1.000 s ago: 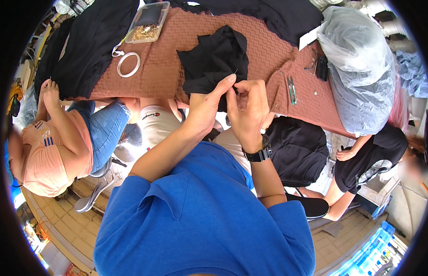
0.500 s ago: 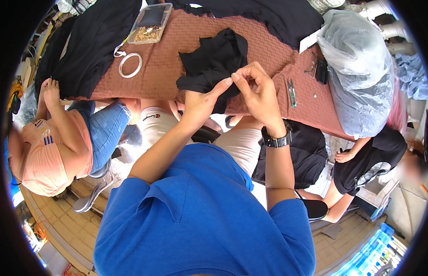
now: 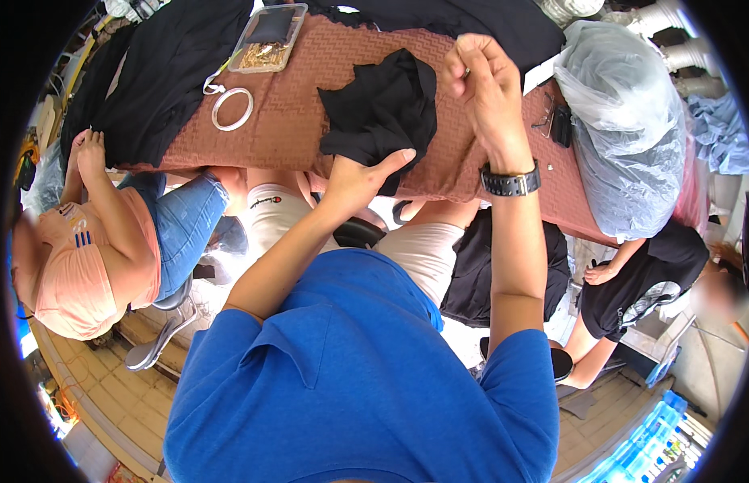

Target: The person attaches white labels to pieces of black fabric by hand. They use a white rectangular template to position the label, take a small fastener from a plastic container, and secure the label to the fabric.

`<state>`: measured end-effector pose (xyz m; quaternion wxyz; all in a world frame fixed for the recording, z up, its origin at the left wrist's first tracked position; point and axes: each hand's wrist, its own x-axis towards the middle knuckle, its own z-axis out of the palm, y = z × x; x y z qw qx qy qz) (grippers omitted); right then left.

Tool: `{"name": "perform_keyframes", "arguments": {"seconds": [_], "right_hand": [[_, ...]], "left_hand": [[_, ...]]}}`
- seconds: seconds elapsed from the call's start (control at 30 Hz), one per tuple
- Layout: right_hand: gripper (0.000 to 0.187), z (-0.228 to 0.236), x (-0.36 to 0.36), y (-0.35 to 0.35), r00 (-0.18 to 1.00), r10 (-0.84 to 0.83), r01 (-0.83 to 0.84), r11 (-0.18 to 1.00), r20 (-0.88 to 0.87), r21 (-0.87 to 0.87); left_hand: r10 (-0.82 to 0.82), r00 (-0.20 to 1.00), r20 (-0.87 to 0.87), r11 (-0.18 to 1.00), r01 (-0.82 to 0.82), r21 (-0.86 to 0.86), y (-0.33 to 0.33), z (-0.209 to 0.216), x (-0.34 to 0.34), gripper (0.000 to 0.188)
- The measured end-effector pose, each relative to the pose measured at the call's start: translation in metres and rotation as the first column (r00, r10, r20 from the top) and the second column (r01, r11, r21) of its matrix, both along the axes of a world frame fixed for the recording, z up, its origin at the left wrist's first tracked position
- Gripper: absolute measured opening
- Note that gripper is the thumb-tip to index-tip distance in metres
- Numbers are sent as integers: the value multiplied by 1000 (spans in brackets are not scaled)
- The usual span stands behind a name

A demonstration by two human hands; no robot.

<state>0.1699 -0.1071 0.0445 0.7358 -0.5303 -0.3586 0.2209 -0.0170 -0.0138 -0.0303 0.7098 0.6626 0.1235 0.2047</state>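
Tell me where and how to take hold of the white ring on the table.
I'd pinch the right side of the white ring, inner and outer edge together, coming from above and the right. It looks flat with an open middle, and brown tablecloth shows between it and the black cloth; a white strap lies near its upper left.

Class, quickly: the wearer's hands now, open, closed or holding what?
Left hand: holding the black cloth.
Right hand: closed in a pinch; contents too small to tell.
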Motion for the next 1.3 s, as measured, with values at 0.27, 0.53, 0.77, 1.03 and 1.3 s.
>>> {"name": "perform_keyframes", "arguments": {"seconds": [0.27,0.53,0.77,1.03,1.3], "right_hand": [[18,-8,40,15,911,-229,226,973,344,51],[17,-7,31,15,814,-339,345,935,471,77],[15,-13,39,22,732,-374,436,899,569,29],[28,-114,51,-15,541,-309,676,713,782,-185],[32,-142,-9,-124,326,-277,944,50,904,-325]], "left_hand": [[-42,998,-42,998,44,38,8,5,-8,14],[-126,985,-114,989,133,57,22,5,-7,15],[-70,997,-27,997,71,20,29,-15,15,24],[26,938,-346,992,18,124,78,-34,0,44],[359,933,-7,817,-311,486,68,-11,-17,22]]}}
